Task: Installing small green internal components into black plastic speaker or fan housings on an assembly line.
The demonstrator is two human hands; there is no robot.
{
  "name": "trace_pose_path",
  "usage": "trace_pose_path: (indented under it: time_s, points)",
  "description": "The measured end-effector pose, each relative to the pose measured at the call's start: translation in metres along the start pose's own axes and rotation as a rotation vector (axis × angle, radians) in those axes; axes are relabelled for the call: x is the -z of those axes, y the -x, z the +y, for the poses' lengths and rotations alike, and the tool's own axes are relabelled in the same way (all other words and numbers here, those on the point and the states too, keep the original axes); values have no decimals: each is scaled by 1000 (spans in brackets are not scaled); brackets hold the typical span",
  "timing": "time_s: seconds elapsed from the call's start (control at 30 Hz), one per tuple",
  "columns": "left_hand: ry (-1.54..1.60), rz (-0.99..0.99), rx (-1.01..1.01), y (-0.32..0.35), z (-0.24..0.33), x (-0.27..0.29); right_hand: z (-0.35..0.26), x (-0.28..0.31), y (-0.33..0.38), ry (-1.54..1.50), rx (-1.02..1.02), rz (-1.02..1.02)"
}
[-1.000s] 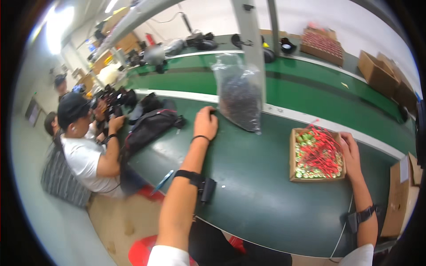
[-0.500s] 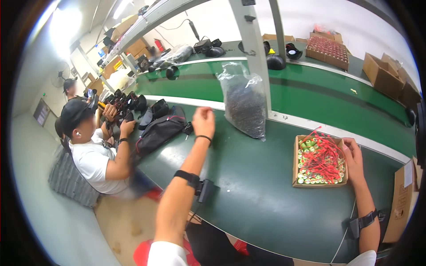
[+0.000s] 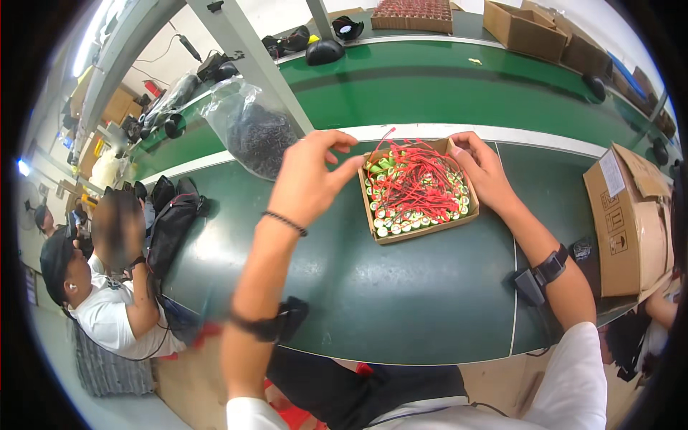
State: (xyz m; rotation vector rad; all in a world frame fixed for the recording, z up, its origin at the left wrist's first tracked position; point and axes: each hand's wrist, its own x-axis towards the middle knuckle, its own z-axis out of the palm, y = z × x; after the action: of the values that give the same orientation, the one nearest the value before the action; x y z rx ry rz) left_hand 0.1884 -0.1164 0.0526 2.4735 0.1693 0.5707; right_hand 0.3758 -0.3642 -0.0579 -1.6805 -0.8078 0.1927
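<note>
A shallow cardboard box (image 3: 419,232) lies on the dark green table, filled with green-and-white cylindrical battery cells (image 3: 394,223). Over the cells spreads a tangle of thin red wires (image 3: 416,179). My right hand (image 3: 479,168) grips the box's far right corner, thumb at the rim. At the far left corner, my left hand (image 3: 315,172) hovers with thumb and fingers apart, nothing in it; whether the thumb touches the rim I cannot tell. Behind my left hand, a clear plastic bag of small dark parts (image 3: 258,136) leans by a metal post.
A green conveyor belt (image 3: 401,86) runs behind the table, with a tray of red-topped pieces (image 3: 412,18) and open cartons (image 3: 523,32) beyond. A large carton (image 3: 623,229) stands at the right. On the left, a co-worker (image 3: 107,301) sits near a black bag (image 3: 172,222).
My left hand has come rightward from near the plastic bag to the box's left side, and its fingers have spread. My right hand has shifted to the far right corner. The view has swung right.
</note>
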Motion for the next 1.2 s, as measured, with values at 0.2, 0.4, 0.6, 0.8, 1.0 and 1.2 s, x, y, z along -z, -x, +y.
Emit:
trace_pose_path:
  time_s: [0.2,0.4,0.6,0.8,1.0,1.2]
  points:
    - [-132,-47,-68,-14,-23,-27,-13,-5,3,16,-41,-8]
    - [943,68,180,-17,-17,-4,-2,-4,1,31,47,-6]
    - [1220,20,464,13,-53,-23,0,1,5,-10,33,-1]
    - [1150,-86,542,30,-74,-30,-6,-7,5,-7,30,-15]
    - [1212,26,201,18,-58,-28,-5,-3,0,32,79,-15]
    - [573,1,-95,25,-11,-39,-8,0,1,0,-11,-21]
